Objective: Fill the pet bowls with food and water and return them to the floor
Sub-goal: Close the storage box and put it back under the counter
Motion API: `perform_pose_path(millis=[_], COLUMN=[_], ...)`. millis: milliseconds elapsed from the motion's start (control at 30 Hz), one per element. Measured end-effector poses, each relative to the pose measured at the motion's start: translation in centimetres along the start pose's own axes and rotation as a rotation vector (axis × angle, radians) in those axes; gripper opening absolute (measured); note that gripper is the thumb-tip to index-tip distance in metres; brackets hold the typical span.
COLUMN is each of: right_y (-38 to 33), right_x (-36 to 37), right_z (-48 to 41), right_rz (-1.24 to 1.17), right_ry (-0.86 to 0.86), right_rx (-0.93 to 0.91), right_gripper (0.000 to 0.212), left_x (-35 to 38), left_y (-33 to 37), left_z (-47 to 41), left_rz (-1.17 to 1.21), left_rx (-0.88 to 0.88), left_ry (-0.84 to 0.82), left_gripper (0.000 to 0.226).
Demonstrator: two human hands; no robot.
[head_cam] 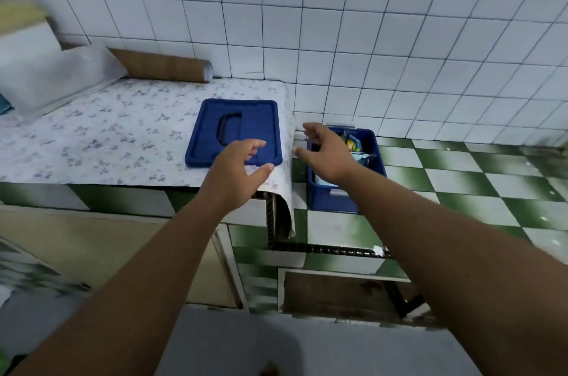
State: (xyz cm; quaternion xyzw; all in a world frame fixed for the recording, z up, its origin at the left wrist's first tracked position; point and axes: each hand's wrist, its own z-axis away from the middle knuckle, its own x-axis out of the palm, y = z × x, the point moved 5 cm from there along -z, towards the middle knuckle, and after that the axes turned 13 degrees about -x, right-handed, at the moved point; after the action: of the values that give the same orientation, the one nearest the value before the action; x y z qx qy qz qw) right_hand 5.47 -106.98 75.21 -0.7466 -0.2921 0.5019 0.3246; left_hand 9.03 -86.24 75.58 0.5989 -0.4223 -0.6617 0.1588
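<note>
A blue plastic lid with a dark handle lies flat near the right end of a counter covered in flowered paper. Right of the counter, on the checkered floor, stands an open blue bin holding bright packets. My left hand hovers over the lid's near edge, fingers spread and empty. My right hand reaches over the bin's left side, open and holding nothing. No pet bowl is visible.
A brown cardboard tube and a clear plastic-wrapped bundle lie at the counter's back left. White tiled wall stands behind. Green-and-white floor tiles stretch right. A dark chain runs along the counter's base.
</note>
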Motion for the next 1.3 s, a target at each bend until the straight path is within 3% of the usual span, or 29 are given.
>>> perform_pose_path(millis=[133, 233, 400, 567, 733, 900, 1133, 1300], right_y=[1.0, 2.3, 3.8, 4.0, 4.8, 6.1, 10.9, 15.3], right_x=[-0.1, 0.7, 3.4, 6.9, 8.3, 6.8, -1.4, -8.5], right_z=[-5.2, -9.6, -15.7, -19.3, -20.9, -21.3, -21.4, -18.8], right_rz=[-0.021, 0.050, 0.143, 0.130, 0.078, 0.046, 0.060, 0.129], right_ry=[-0.010, -0.056, -0.180, -0.300, -0.335, -0.268, -0.161, -0.090], right_rx=[0.002, 0.037, 0.036, 0.001, 0.014, 0.052, 0.126, 0.197], right_gripper=[0.066, 0.069, 0.074, 0.077, 0.058, 0.079, 0.082, 0.075], left_x=[-2.7, -4.5, -5.6, -5.1, -4.9, -3.9, 0.8, 7.1], left_y=[-2.1, -4.7, -8.6, -9.9, -8.9, -8.0, -2.4, 2.2], left_z=[-3.6, -5.1, -5.1, -4.4, -5.0, -5.9, -7.9, -8.5], left_rz=[-0.066, -0.141, -0.351, -0.428, -0.356, -0.366, -0.328, -0.227], left_rx=[-0.094, -0.187, -0.450, -0.544, -0.521, -0.438, -0.270, -0.241], left_ry=[0.121, 0.196, 0.116, 0.105, 0.156, 0.157, 0.187, 0.097], left_gripper=[0.054, 0.070, 0.117, 0.121, 0.105, 0.102, 0.102, 0.099])
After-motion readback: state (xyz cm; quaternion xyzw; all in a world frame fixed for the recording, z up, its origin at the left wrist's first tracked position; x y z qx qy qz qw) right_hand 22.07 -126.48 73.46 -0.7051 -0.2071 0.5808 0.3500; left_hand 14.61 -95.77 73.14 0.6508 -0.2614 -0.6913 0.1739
